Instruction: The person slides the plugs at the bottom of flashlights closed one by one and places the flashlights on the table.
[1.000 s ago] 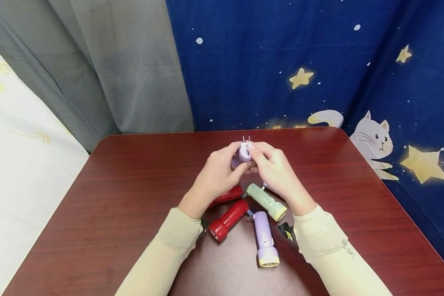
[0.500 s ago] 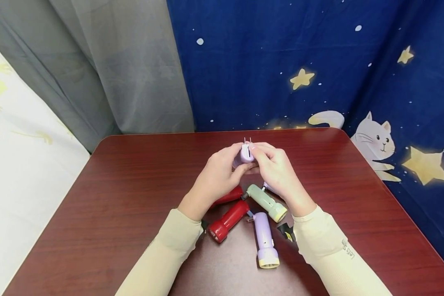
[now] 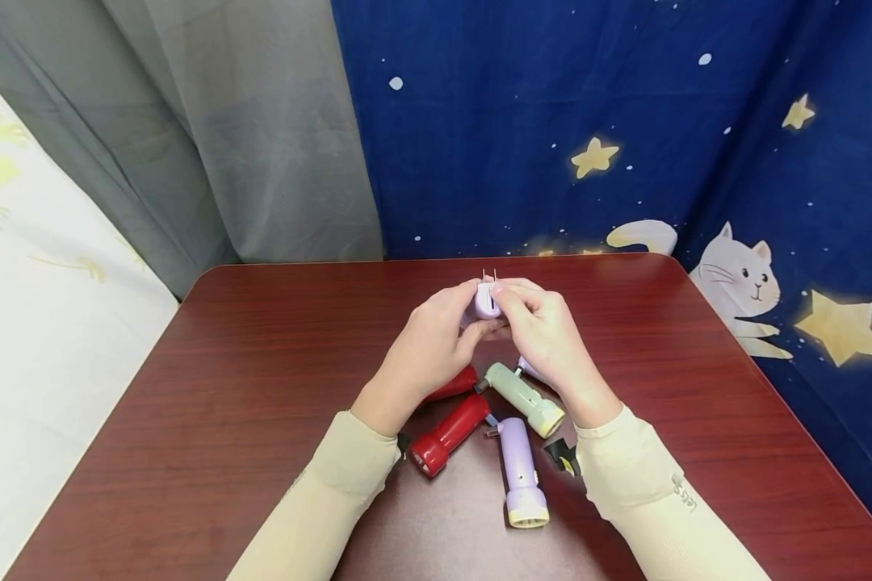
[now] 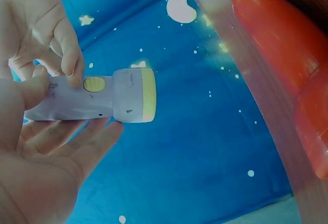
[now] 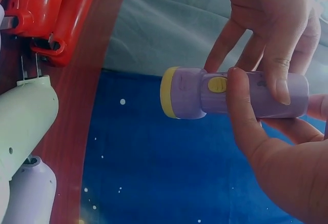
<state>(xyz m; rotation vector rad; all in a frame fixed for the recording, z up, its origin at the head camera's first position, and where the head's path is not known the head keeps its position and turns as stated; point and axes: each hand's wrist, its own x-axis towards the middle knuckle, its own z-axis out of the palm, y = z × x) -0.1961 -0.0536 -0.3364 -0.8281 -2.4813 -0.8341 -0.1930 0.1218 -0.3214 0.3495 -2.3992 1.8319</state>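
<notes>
Both hands hold one purple flashlight (image 3: 486,304) above the far part of the table, its two metal prongs pointing up in the head view. My left hand (image 3: 425,335) grips the body from the left. From the other side, my right hand (image 3: 548,331) pinches it, thumb near the prong end. In the left wrist view the flashlight (image 4: 129,96) shows a yellow-rimmed head and a yellow switch, with a finger beside the switch. The right wrist view shows the flashlight (image 5: 187,93) lying across the fingers of both hands.
On the table (image 3: 262,403) below the hands lie a red flashlight (image 3: 450,436), another red one (image 3: 452,385), a green one (image 3: 523,397) and a purple one (image 3: 521,472). My right hand partly hides another purple item (image 3: 530,369). A black-and-yellow object (image 3: 564,457) lies by the right sleeve.
</notes>
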